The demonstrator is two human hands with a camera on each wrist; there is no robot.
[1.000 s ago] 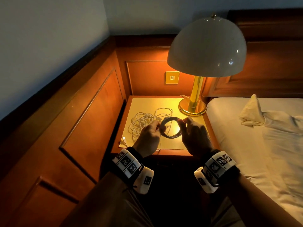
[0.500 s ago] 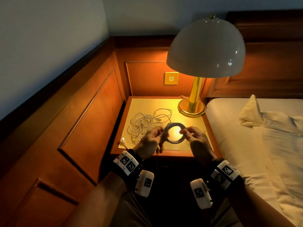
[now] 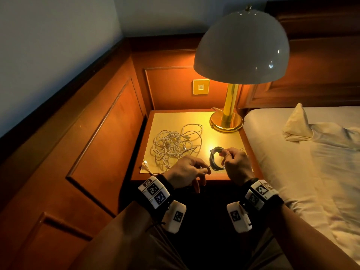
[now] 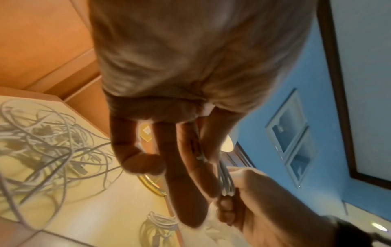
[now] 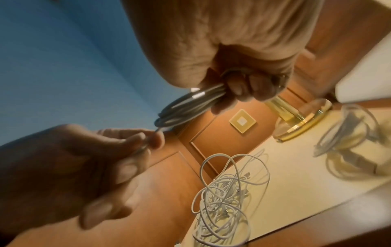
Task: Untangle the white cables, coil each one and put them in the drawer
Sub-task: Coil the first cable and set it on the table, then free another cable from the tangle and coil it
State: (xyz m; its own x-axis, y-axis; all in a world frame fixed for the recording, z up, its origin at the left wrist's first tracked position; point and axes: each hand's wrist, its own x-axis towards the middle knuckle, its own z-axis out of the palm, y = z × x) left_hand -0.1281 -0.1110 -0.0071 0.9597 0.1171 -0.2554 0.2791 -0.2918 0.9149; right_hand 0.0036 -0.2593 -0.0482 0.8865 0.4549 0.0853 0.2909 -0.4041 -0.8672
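One coiled cable (image 3: 215,158) hangs above the surface (image 3: 175,118): right hand (image 3: 236,165) grips the loops, left hand (image 3: 187,170) pinches its loose end. Left wrist: tangled white cables (image 4: 42,147) wait. Right wrist: the end needs tucking, then drawering; no drawer shows.
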